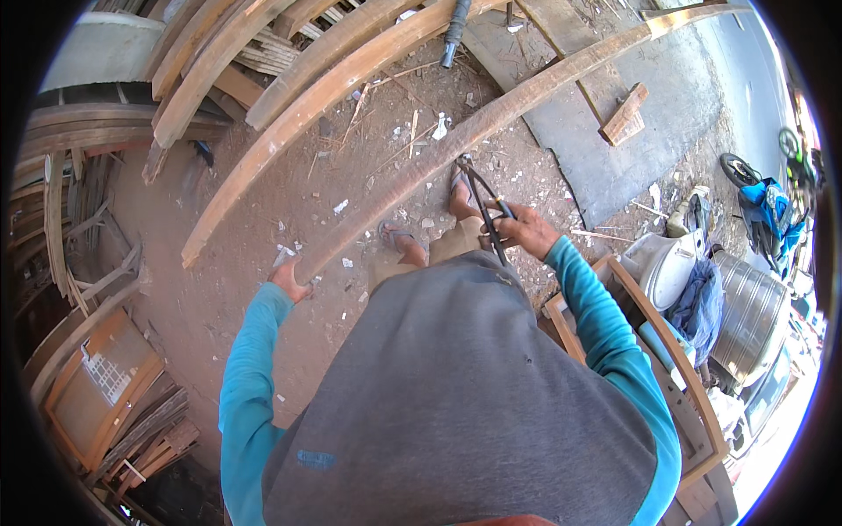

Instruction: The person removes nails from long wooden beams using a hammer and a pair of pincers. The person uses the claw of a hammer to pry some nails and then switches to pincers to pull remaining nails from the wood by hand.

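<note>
My left hand (290,279) is closed round the near end of a long wooden beam (421,171). The beam runs up and right, away from me, to the far edge of the view. In my right hand (526,231) is a pair of dark pincers (478,187) with long, thin handles. Their handles stand spread apart, with fingers wrapped about them, and the small head points away from me. That head lies near the beam's lower edge; whether it touches the wood I cannot tell.
Other long beams (289,145) lie at the far left, beside stacked timber (53,197). A wood block (624,116) rests on a grey sheet (605,175). To my right are a wooden frame (671,337), a metal drum (750,307) and a blue motorbike (767,206). Scraps litter the dirt floor.
</note>
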### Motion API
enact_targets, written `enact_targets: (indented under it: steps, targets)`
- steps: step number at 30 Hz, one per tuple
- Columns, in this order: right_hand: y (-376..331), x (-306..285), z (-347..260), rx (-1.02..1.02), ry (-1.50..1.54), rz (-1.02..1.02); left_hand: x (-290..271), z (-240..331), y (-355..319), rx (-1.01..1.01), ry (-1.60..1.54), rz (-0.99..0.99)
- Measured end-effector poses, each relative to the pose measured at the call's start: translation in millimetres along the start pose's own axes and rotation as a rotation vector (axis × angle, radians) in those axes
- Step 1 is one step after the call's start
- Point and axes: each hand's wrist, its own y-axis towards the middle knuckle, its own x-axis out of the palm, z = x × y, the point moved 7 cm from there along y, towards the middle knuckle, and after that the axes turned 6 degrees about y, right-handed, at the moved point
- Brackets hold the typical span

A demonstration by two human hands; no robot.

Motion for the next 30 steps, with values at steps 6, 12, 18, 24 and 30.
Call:
enact_targets:
  steps: [6,12,18,24,30]
  targets:
    - [-2,2,-16,0.12,0.2,-0.133,6,-16,10,0.087,-0.058,-0.06]
    - [6,29,3,0.211,0.358,-0.119,-7,-6,6,0.095,-0.074,-0.108]
    - [-4,12,-26,0.215,0.175,-0.025,27,-44,20,0.109,-0.022,-0.039]
    - [0,13,-24,0.244,0.095,-0.013,7,-28,16,0.087,-0.004,-0.074]
    - [2,38,-7,0.383,0.44,-0.041,0,-23,16,0.148,-0.038,-0.115]
